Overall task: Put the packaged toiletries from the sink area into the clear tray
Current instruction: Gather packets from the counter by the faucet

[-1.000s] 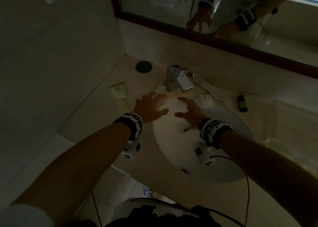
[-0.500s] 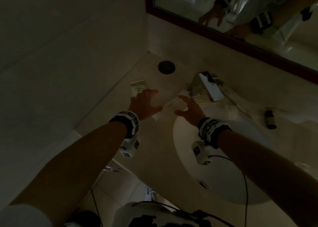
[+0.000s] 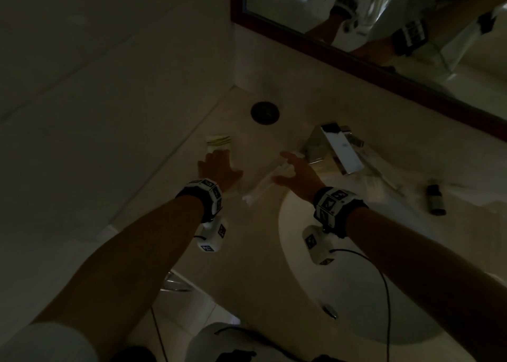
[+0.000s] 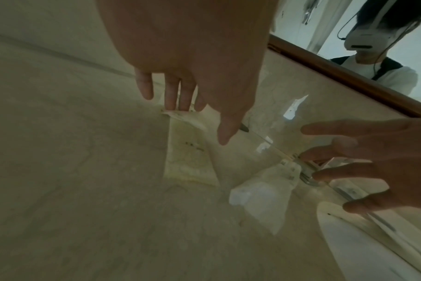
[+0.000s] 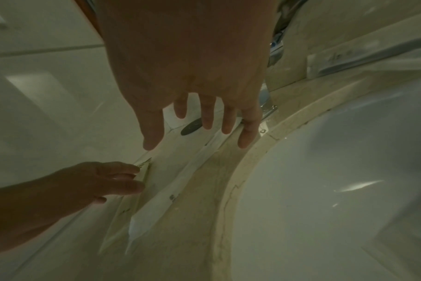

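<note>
Two hands worked over the surface (image 3: 247, 252) in the head view. Compared with half a second before, the left hand (image 3: 218, 169) had slid further out until its fingertips covered the near end of the cream sachet (image 3: 218, 142), while the right hand (image 3: 297, 173) had come down onto the long white packet (image 3: 260, 188) lying just inside its thumb, beside the faucet (image 3: 340, 147). A small dark bottle (image 3: 435, 199) lay well beyond the right grip, past the basin (image 3: 356, 293); the clear tray could not be made out in the dim frame.

From the left wrist, the grip was spread, fingers (image 4: 171, 97) straight and reaching the far edge of the sachet (image 4: 189, 161), nothing pinched yet.

From the right wrist, the grip hung open too, fingers (image 5: 230, 121) extended above the white packet (image 5: 161, 195), its thumb apart.

Both reaches looked nearly complete, so I judged the pickups about to begin, with no toiletry moved trayward yet.
</note>
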